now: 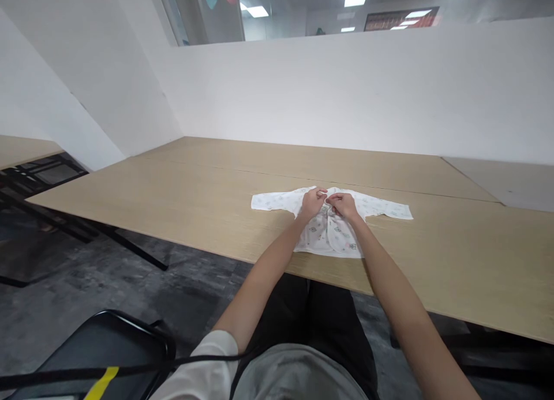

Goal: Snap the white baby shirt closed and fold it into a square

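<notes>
A small white long-sleeved baby shirt (318, 238) with a scattered pale print lies on the table, its sleeves spread to both sides and its hem toward me. My left hand (313, 202) is at the upper front near the neckline, fingers closed on the fabric. Right beside it, my right hand (343, 205) pinches the cloth at the same front opening. The fingertips of both hands almost meet there. Whatever small fastening may lie between them is too small to make out. Below the hands, the front edge runs down to the hem.
The wooden table (194, 198) reaches back to a white wall (346, 94) with a window above. A black chair (104, 348) stands at lower left, and a black strap (186, 361) crosses in front of it. Another table (26, 149) is at far left.
</notes>
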Motion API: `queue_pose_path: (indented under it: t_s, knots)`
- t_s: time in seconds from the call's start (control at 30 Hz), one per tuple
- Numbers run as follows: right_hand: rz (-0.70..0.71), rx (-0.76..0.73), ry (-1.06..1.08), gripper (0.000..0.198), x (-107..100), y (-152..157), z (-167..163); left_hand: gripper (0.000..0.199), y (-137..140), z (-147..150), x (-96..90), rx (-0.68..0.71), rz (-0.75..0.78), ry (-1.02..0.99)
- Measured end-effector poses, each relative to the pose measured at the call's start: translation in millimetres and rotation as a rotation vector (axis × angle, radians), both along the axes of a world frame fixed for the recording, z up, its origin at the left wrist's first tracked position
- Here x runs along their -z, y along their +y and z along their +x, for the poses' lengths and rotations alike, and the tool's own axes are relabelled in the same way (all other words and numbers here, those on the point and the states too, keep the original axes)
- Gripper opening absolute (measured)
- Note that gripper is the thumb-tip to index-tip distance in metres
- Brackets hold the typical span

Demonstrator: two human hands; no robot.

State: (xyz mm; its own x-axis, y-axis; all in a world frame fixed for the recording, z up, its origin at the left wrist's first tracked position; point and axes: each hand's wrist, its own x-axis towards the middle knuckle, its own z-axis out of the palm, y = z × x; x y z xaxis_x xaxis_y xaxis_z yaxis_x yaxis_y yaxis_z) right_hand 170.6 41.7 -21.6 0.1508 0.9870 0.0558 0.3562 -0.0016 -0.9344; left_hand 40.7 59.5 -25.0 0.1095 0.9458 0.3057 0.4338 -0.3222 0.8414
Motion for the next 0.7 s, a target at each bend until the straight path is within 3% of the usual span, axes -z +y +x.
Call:
queue_pose_path:
  t_s: [0.13, 0.2, 0.4, 0.47, 0.57, 0.7]
  knots:
    - [-0.061, 0.074, 0.124, 0.010, 0.2, 0.9, -2.6, 0.020, -0.4, -0.3, -1.2, -0.008, 0.016, 0.052]
    - [-0.070, 0.102, 0.082, 0.010, 0.5, 0.7, -4.6, 0.023, -1.4, -0.2, -2.4, -0.013, 0.033, 0.149]
    - [0.045, 0.100, -0.634, 0.020, -5.4, -6.4, -12.3, 0.029, -14.4, -3.4, -8.8, -0.002, 0.133, 0.670]
    - [0.019, 0.039, -0.768, 0.019, -10.2, -11.5, -14.1, 0.025, -21.4, -6.5, -10.3, -0.027, 0.136, 0.766]
    - [-0.051, -0.057, -0.848, 0.023, -15.4, -21.8, -13.5, 0.025, -30.4, -10.7, -11.8, -0.011, 0.118, 0.790]
    - [-0.052, -0.077, -0.918, 0.023, -13.8, -32.9, -7.7, 0.026, -34.7, -11.0, -13.2, 0.099, 0.048, 0.688]
